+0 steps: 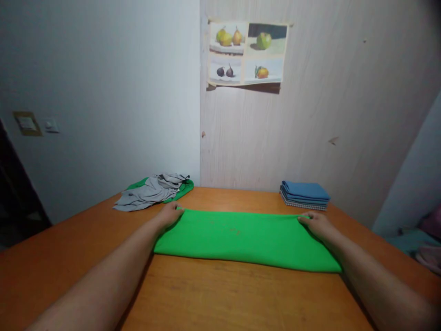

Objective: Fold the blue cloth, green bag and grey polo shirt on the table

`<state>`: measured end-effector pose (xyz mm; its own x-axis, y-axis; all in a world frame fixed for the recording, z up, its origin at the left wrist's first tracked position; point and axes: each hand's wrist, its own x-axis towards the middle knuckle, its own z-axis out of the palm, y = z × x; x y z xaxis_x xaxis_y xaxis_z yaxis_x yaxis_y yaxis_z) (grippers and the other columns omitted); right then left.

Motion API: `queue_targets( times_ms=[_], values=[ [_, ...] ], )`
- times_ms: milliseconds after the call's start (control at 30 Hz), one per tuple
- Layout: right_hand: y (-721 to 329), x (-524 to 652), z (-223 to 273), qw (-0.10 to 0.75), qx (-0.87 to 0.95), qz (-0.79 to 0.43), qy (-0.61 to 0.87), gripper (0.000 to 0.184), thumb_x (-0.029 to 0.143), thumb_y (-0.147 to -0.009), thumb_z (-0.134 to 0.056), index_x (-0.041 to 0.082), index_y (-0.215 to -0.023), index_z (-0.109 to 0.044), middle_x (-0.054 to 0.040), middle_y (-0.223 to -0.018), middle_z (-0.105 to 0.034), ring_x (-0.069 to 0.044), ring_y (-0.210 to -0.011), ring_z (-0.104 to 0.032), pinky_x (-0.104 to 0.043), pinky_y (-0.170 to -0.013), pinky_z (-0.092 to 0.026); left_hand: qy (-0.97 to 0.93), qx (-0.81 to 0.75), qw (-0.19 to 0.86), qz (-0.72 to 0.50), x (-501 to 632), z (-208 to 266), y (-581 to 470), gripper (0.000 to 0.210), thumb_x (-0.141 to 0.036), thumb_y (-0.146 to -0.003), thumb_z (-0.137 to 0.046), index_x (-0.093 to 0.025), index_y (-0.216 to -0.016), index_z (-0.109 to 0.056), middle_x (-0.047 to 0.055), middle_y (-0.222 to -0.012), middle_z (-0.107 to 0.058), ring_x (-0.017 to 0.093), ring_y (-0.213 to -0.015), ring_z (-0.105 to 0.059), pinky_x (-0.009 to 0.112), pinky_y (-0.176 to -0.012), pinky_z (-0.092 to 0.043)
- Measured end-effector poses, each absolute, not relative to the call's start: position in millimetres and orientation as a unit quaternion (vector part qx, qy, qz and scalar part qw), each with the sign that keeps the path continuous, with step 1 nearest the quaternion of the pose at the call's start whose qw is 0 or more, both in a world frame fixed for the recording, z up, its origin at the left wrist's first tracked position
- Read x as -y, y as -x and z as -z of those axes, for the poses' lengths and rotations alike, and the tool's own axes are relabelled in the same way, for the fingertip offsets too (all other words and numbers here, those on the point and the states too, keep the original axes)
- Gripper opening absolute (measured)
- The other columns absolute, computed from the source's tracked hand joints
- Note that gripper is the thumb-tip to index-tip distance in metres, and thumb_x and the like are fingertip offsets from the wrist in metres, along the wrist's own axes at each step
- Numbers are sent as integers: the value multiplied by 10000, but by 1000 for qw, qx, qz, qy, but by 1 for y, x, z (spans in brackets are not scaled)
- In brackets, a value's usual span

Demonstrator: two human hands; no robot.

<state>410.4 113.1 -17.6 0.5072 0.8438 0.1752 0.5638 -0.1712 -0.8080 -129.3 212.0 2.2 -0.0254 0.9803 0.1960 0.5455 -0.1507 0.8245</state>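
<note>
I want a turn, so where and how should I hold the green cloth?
Probably pinch the green cloth by its two far corners, coming from its left and right ends. It is spread as a long strip, its far edge straight between the left hand and right hand; that should keep it from bunching.

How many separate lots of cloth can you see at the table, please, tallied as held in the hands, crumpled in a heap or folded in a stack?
Held: 1, the green cloth, between left hand and right hand
Crumpled: 1, the grey and green heap
Folded: 1, the stack with blue on top
Total: 3
</note>
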Motion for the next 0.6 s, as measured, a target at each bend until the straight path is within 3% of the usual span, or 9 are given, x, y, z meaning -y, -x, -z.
queue_targets(
  times_ms=[133,233,467,600],
  values=[
    [-415,-112,36,461,486,-164,724,206,422,-689,-701,221,-719,-665,-8,-623,-679,-184,-591,-614,-278,-539,-453,-662,-579,290,-378,-213,11,135,314,-482,-609,-638,-203,-698,-526,-37,-595,-508,146,-567,-465,239,-510,-303],
    [-417,-110,37,479,467,-222,710,178,378,-689,-696,218,-755,-653,-4,-597,-671,-167,-529,-589,-274,-509,-449,-678,-560,307,-364,-214,15,140,261,-413,-601,-617,-203,-727,-528,-40,-613,-513,139,-549,-463,237,-495,-303],
    [-417,-110,36,528,419,-239,699,174,337,-680,-702,217,-793,-646,-26,-613,-687,-170,-506,-597,-289,-503,-476,-649,-594,253,-402,-218,13,139,169,-335,-617,-574,-213,-722,-520,-26,-607,-515,155,-575,-477,239,-514,-323],
    [-416,-109,33,526,418,-194,715,206,365,-654,-720,200,-748,-641,-5,-554,-625,-147,-477,-536,-261,-452,-408,-673,-608,200,-371,-224,15,142,220,-375,-630,-596,-207,-768,-561,-5,-677,-574,190,-677,-543,256,-572,-385]
  ],
)
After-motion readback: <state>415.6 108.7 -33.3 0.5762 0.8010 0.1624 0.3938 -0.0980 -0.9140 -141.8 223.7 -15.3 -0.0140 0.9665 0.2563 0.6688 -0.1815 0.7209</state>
